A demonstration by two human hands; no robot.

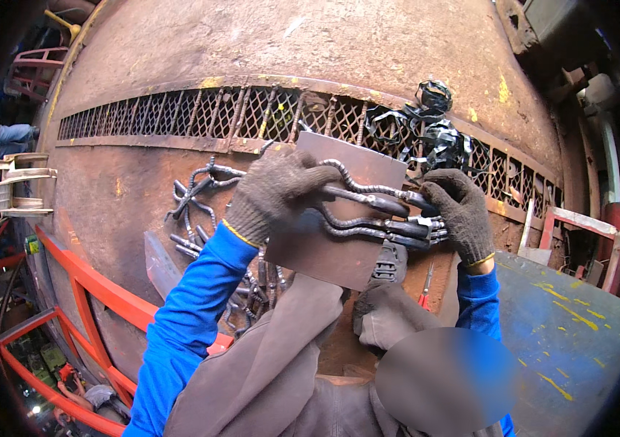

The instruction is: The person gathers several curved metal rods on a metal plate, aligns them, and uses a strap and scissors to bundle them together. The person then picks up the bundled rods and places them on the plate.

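My left hand (281, 191), in a dark knitted glove, is closed around several ribbed, dark cables (353, 233) that run to the right. My right hand (463, 213), gloved the same way, grips the cables near their thick black tube-like ends (408, 229), its fingertips bent over the upper one. Beneath the cables, a flat brown plate (324, 256) lies tilted over my legs. More loose cables (200, 182) are tangled on the rusty floor beside and below my left forearm.
A rusty grate (251, 109) crosses the floor ahead, with crumpled black tape-like strips (441, 138) on its right part. A red-handled tool (425, 291) lies near my right forearm. Orange rails (99, 306) stand at left, near a pale plastic chair (11, 186). A grey plate (572, 320) is at right.
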